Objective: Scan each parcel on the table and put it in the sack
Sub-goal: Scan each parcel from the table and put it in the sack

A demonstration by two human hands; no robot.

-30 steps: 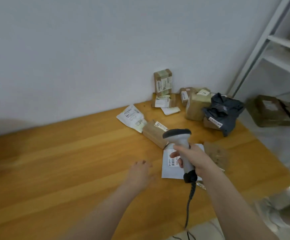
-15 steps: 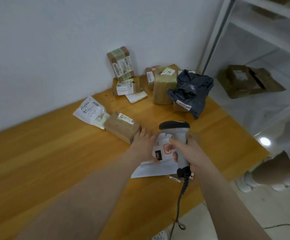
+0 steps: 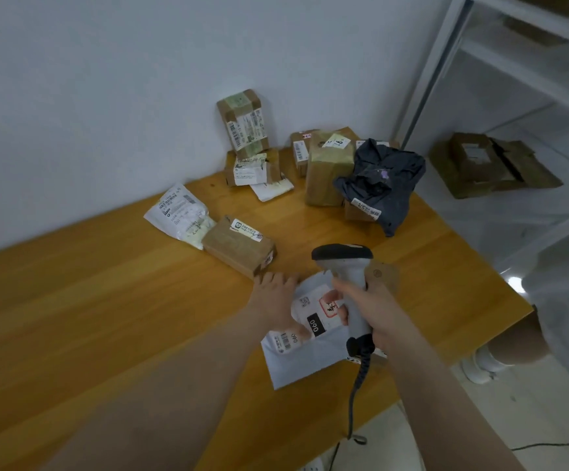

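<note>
Left hand (image 3: pixel 275 298) pressed flat on white mailer (image 3: pixel 310 363), right hand (image 3: pixel 373 309) gripped scanner (image 3: pixel 343 265) — label needed flattening, beam square on barcode (image 3: pixel 285 342).

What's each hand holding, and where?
Right hand grips the scanner by its handle, below the head. Left hand lies flat on the white mailer, gripping nothing.

Brown pkg (image 3: pixel 383 275) mostly behind scanner (image 3: pixel 342 263)
</note>
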